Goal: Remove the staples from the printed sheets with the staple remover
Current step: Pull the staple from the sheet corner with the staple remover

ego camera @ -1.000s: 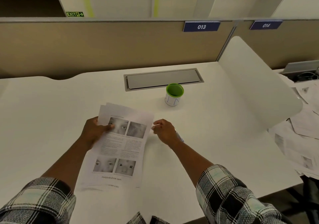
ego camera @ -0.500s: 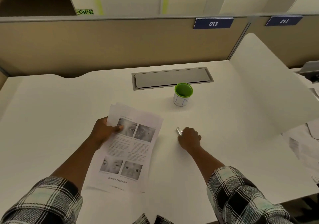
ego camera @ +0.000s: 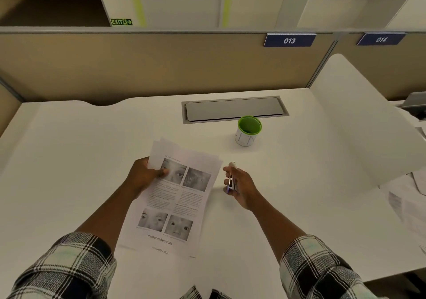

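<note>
White counter (ego camera: pixel 69 160), pretty plain, with a curved notch cut in the back edge. A grey metal flap (ego camera: pixel 234 109) is set flush into it near the back. Just in front of that stands a small white cup with a green rim (ego camera: pixel 248 131). The printed sheets (ego camera: pixel 177 206) lie fanned near the middle, bottom edges on the surface.

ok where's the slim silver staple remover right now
In the head view, the slim silver staple remover is gripped in the right hand, just right of the stapled printed sheets and nearer than the green-rimmed white cup.
</note>
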The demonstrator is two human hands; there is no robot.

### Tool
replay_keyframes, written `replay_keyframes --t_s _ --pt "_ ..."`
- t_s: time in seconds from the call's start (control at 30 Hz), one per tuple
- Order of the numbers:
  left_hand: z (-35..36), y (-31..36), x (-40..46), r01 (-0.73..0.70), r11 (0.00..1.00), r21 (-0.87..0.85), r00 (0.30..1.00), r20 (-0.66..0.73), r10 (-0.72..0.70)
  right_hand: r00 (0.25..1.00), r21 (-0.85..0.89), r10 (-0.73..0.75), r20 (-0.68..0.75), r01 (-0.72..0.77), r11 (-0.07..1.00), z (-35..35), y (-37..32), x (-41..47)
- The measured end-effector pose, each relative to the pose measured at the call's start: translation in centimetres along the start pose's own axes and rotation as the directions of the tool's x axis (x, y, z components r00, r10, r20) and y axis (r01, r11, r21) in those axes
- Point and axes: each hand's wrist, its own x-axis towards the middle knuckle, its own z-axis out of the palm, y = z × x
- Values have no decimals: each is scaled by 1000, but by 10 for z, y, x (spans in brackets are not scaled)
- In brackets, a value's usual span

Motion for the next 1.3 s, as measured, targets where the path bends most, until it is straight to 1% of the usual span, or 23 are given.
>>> replay_keyframes --t_s 0.17,0.3,0.4,0.47,0.5,0.53,0.57,0.6,0.63,0.67,0.73,0.8,0.83,0.87,0.9,0.97,1.03,1.1,1.17,1.3 --pt "-2 -2 -2 2 1000 6 1000 2 -2 989 -205 -107 105 127 971 10 2 -2" --pt "-1 -2 -4 12 999 41 1000 -24 -11 975 -377 -214 53 218 900 19 -1 -4" --pt "-1 0 -4 -26 994 102 998 -61 33 959 -472 -274 64 272 839 22 -3 -3" --pt "1 3 -5 -69 972 222 983 -151 105 950 -542 -302 73 292 788 24 -5 -4" --pt "1 7 -6 -98 938 332 961 -213 176 944 -573 -317 89 308 759 24 -7 -4" --pt "3 12 -6 -146 878 455 927 -248 282 938 -603 -327 113 326 728 25 -8 -4" --pt "4 17 -7 -211 796 568 888 -228 399 932 -625 -335 141 346 700 25 -9 -4" --pt "7 22 -6 -290 699 653 858 -147 493 926 -646 -339 165 361 673 26 -11 -3" --pt "10 28 -5 -357 608 709 847 -28 530 921 -665 -342 186 374 646 28 -12 -3" --pt "15 35 -4 -412 538 735 849 95 520 917 -690 -345 202 383 614 29 -14 -3" --pt "29 47 -3 -473 462 750 861 283 423 904 -738 -355 238 406 538 33 -18 -2" --pt "42 57 -4 -507 403 762 855 386 348 885 -767 -372 280 439 468 38 -25 -6" --pt "48 61 -5 -516 384 766 852 410 326 873 -774 -379 308 462 433 40 -29 -8" --pt "52 65 -6 -523 390 758 849 422 319 861 -784 -386 332 479 395 42 -33 -9" --pt "55 68 -6 -532 426 732 845 426 323 849 -795 -393 352 493 354 43 -36 -11" --pt "56 69 -5 -515 545 661 857 411 311 837 -814 -413 359 497 301 45 -41 -14" --pt "55 70 -3 -469 650 598 881 364 302 822 -817 -477 310 487 310 45 -42 -14" --pt "52 69 -2 -418 726 546 907 287 307 796 -818 -547 260 483 314 43 -40 -19" --pt "50 68 -4 -393 757 522 920 232 317 775 -827 -575 262 488 281 42 -37 -25" --pt "48 64 -10 -348 806 479 937 202 284 730 -815 -630 265 519 259 42 -30 -31"
